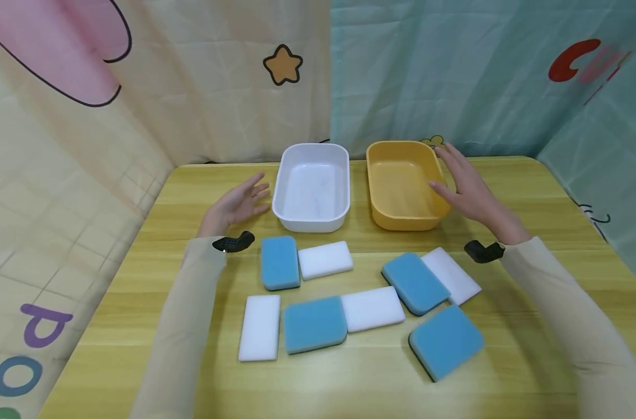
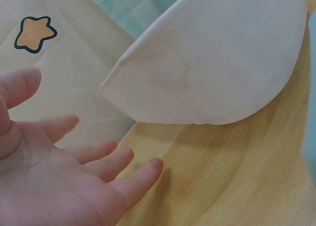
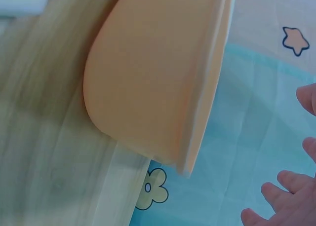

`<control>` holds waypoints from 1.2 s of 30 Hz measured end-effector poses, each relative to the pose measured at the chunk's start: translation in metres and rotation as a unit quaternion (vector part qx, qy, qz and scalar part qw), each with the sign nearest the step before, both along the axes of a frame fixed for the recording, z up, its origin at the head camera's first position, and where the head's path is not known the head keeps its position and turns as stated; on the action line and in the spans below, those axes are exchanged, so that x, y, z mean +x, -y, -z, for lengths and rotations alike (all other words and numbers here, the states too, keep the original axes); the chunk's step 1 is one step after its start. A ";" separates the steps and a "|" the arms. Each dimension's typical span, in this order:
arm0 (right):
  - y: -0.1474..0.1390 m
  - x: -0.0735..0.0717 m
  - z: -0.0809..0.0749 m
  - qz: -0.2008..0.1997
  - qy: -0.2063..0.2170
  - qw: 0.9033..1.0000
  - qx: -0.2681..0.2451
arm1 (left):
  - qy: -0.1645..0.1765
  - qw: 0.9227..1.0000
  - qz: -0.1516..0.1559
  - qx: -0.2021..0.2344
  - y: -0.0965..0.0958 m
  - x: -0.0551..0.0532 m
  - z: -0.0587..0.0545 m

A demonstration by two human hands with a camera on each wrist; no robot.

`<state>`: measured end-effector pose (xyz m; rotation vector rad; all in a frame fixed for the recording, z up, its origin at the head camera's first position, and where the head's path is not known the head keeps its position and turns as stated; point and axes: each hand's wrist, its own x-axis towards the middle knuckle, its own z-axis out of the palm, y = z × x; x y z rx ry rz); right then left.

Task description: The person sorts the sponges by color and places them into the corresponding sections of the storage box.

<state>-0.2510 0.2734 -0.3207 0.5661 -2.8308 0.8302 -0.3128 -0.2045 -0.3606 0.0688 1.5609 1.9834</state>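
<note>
My left hand point(image 1: 238, 203) is beside the left wall of a white plastic basin point(image 1: 311, 224), palm up with fingers spread and nothing held. In the left wrist view its relaxed fingers point(image 2: 140, 179) stand apart from the basin's side. To the right, a yellow basin point(image 1: 408, 223) has my right hand point(image 1: 472, 189) at its right rim, thumb and fingers extended and overlapping the rim in the head view. The right wrist view shows those fingertips point(image 3: 274, 191) away from the yellow wall. Both basins have bare floors.
Blue sponges point(image 1: 280, 262) and white sponges point(image 1: 325, 260) lie scattered in front of the basins on the wooden table point(image 1: 349, 378). A blue sponge point(image 1: 416, 283) overlaps a white sponge point(image 1: 454, 276) at the right. Patterned curtains point(image 1: 218, 87) hang behind the table's back edge.
</note>
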 end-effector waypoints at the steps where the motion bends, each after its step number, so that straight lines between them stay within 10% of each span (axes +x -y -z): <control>1: 0.000 0.003 0.000 0.002 -0.001 1.000 -0.004 | -0.005 1.000 0.003 0.007 0.000 0.001 0.002; 21: 0.002 0.046 0.009 -0.022 -0.040 0.999 -0.016 | -0.081 0.996 0.041 -0.019 -0.017 -0.005 0.019; 36: -0.004 0.085 0.025 -0.037 -0.064 0.997 -0.004 | -0.052 0.998 0.025 -0.028 -0.015 -0.009 0.027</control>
